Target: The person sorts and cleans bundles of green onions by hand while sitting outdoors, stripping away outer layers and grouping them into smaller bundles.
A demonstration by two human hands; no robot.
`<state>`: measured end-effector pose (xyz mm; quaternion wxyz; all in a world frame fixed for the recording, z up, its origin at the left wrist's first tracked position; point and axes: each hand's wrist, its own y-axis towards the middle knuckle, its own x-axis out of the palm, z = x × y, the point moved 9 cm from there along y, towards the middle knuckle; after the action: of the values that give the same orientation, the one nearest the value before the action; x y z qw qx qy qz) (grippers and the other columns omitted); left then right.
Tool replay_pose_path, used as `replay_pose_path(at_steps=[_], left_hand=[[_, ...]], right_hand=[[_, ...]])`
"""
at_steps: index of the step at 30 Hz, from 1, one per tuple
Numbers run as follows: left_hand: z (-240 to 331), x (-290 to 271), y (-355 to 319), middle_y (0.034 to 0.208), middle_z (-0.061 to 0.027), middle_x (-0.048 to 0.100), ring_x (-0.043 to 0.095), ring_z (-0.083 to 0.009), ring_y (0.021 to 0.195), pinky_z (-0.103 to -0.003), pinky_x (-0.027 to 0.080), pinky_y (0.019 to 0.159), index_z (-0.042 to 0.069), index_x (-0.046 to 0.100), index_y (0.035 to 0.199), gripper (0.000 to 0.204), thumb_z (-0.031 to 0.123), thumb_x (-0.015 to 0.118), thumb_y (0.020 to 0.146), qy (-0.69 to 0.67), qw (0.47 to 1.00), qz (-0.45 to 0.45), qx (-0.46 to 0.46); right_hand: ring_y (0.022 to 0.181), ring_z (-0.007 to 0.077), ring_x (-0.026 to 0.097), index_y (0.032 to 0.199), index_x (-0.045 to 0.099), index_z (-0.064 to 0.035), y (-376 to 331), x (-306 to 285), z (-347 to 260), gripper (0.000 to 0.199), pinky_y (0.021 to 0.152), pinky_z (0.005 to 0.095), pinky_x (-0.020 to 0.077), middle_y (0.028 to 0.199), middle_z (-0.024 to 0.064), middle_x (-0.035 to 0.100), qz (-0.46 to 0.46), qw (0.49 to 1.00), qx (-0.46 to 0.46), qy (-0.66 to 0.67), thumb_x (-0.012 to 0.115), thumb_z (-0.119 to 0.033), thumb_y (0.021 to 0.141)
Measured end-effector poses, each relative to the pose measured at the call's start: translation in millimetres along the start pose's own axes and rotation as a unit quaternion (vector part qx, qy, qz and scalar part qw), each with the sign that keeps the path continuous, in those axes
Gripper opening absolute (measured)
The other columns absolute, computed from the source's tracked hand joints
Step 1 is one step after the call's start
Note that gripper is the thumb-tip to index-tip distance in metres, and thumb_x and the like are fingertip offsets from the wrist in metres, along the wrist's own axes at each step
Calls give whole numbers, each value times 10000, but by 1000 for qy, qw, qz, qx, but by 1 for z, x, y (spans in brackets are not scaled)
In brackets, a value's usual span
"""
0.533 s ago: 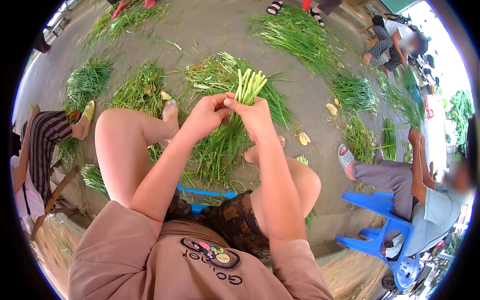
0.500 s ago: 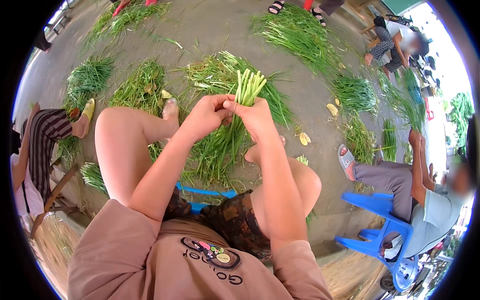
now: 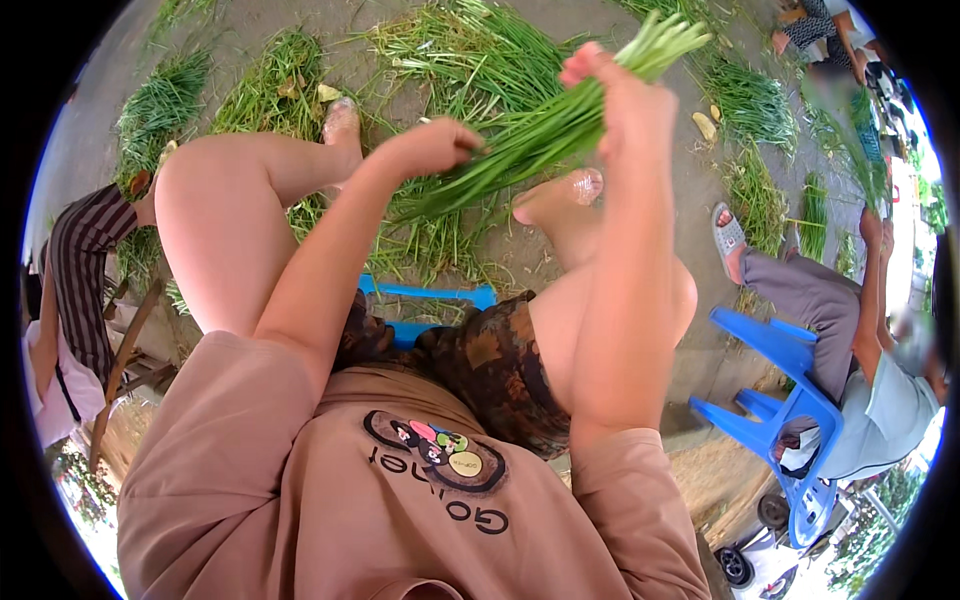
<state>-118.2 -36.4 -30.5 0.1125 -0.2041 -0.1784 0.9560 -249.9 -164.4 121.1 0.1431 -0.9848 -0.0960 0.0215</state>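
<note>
My right hand point(image 3: 637, 110) is closed around a bunch of garlic chives point(image 3: 540, 145), just below its pale stem ends. The bunch slants, with the pale ends up to the right and the green leaves trailing down to the left. My left hand point(image 3: 432, 148) is beside the leafy part, its fingers curled together. Whatever those fingers pinch, if anything, is hidden. Beneath the bunch, loose green leaves point(image 3: 440, 245) lie on the ground between my feet. Just beyond it spreads a larger pile of chives point(image 3: 480, 50).
I sit on a blue plastic stool point(image 3: 430, 292). More heaps of greens point(image 3: 270, 90) lie to the left, and another pile point(image 3: 750, 105) to the right. At right a person sits near a blue plastic chair point(image 3: 770, 400), holding greens. Another person in striped trousers point(image 3: 85, 270) sits at left.
My hands have parted. The right one has moved right and forward with the bunch, which has tilted from near upright to slanting. The left hand has let go of the stem end.
</note>
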Motion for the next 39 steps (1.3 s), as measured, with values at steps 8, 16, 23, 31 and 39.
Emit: replay_pose_path(at_steps=[8, 16, 23, 31, 39], left_hand=[[-235, 177, -83, 671, -111, 616, 591, -178, 562, -363, 471, 505, 55, 652, 902, 156, 98, 509, 859, -36, 851, -297, -431], [-200, 102, 39, 761, -105, 664, 613, -164, 600, -329, 480, 531, 58, 580, 1229, 416, 8, 520, 820, -30, 950, -108, -290], [-172, 15, 122, 867, -103, 659, 631, -166, 690, -335, 500, 645, 104, 552, 1253, 362, 160, 558, 895, -9, 968, 75, -239], [-207, -72, 154, 1202, -166, 613, 616, -285, 1062, -400, 474, 914, 154, 492, 1337, 478, 284, 604, 891, 11, 933, 290, -210], [-211, -25, 163, 1161, -108, 644, 608, -300, 1056, -426, 474, 896, 147, 598, 1213, 386, 337, 594, 877, 24, 945, 171, -277]], right_hand=[[649, 236, 679, 889, 609, 88, 18, -75, -62, 255, 637, 345, 582, 776, 164, 683, 118, 987, -92, -59, 756, -91, 783], [588, 197, 639, 879, 645, 36, 12, -37, -50, 223, 561, 323, 529, 726, 110, 664, 67, 982, -60, -169, 730, -157, 808], [623, 158, 634, 872, 666, 52, -1, -40, -42, 237, 604, 287, 494, 705, 103, 670, 30, 960, 4, -279, 734, -153, 774], [642, 154, 633, 876, 662, 48, -6, -34, -28, 210, 640, 275, 487, 713, 101, 673, 1, 944, 48, -328, 739, -122, 779], [692, 136, 645, 886, 691, 43, -8, 4, -10, 153, 670, 266, 500, 742, 88, 689, -49, 911, 65, -404, 724, -65, 784]])
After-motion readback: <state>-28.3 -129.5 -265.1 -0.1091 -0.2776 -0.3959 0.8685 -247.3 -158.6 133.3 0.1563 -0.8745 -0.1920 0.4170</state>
